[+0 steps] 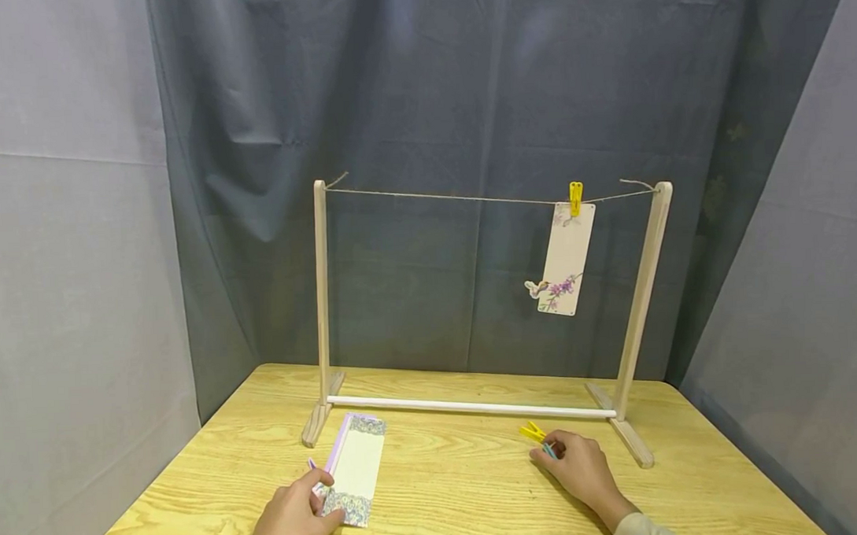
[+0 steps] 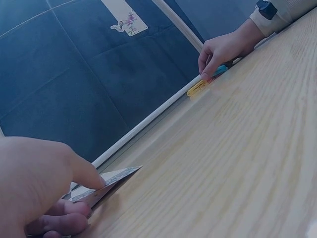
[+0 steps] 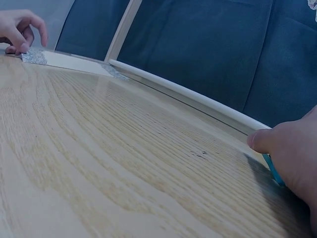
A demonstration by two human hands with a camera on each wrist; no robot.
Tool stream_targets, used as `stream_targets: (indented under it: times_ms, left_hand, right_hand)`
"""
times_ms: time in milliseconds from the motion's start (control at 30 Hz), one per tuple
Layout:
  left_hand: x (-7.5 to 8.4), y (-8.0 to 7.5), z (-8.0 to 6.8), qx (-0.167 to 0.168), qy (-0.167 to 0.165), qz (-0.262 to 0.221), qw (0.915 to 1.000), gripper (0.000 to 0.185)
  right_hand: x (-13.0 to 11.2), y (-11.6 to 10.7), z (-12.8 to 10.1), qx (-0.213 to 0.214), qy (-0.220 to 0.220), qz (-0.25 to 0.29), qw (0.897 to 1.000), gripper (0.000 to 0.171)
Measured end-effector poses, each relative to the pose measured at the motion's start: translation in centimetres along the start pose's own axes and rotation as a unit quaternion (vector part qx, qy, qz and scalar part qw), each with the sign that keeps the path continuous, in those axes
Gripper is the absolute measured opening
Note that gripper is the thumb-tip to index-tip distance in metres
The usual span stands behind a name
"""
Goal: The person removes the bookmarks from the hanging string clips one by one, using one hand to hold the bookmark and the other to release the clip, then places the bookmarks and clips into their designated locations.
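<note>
Left hand (image 1: 292,522) fingers pinch 1 card (image 1: 355,479); right hand (image 1: 583,468) fingers touch 2 pegs (image 1: 538,440).

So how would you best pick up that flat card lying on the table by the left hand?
The card lies flat on the table, so probably by its near short edge, coming from the front: the left hand already has its thumb on top there and fingers at the edge, as the left wrist view shows that end slightly lifted.

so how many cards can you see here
2 cards: one hanging card pinned to the string by a yellow peg, and one stack card on the table under the left hand. More may lie beneath it.
</note>
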State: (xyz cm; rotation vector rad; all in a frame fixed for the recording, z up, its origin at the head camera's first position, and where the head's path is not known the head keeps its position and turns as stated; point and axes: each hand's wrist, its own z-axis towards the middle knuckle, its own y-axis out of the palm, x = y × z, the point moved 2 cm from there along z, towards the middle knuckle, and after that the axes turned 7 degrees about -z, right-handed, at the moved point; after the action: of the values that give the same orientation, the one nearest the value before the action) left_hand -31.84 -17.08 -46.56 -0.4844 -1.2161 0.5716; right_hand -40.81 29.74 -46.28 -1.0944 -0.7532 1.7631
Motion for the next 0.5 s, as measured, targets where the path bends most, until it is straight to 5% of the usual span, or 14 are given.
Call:
stream_targets:
  times_ms: [500]
  left_hand:
    - [-0.01, -0.13, -0.17, -0.003, 0.008, 0.004, 1.0, 0.043]
  right_hand:
    - [0.1, 0.48, 0.15, -0.001, -0.007, -0.008, 1.0, 0.035]
